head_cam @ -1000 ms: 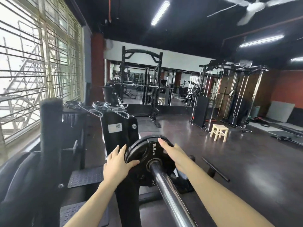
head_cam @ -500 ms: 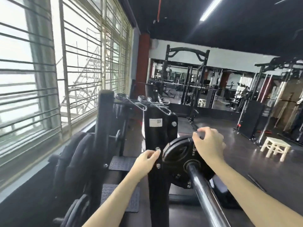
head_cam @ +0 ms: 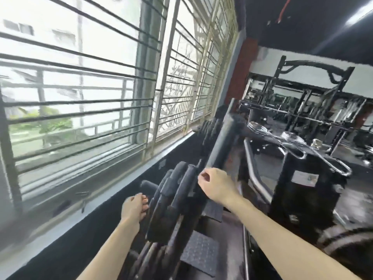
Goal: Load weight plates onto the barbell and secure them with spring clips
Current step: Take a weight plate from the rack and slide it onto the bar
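Swung left since half a second ago, away from the barbell and its small black plate, toward the window-side rack of stored dark round weight plates (head_cam: 177, 190). Left hand (head_cam: 134, 206) now just beside the outer edge of those plates, fingers loosely curled near the rim; cannot tell through the blur whether touching. Right hand (head_cam: 215, 183) off the loaded plate and up at the top of the stack, beside the black upright post (head_cam: 224, 142), fingers curled but apparently holding nothing yet.

Judged progress: one small plate on the sleeve, seen a moment earlier; only a blurred dark round edge (head_cam: 347, 243) at lower right now, likely that plate. Further plates yet to be pulled from the rack and slid on. Two chrome spring clips (head_cam: 290, 142) lying on top of the black rack column (head_cam: 304, 190), untouched, so securing not begun. Early to middle of the job, probably.
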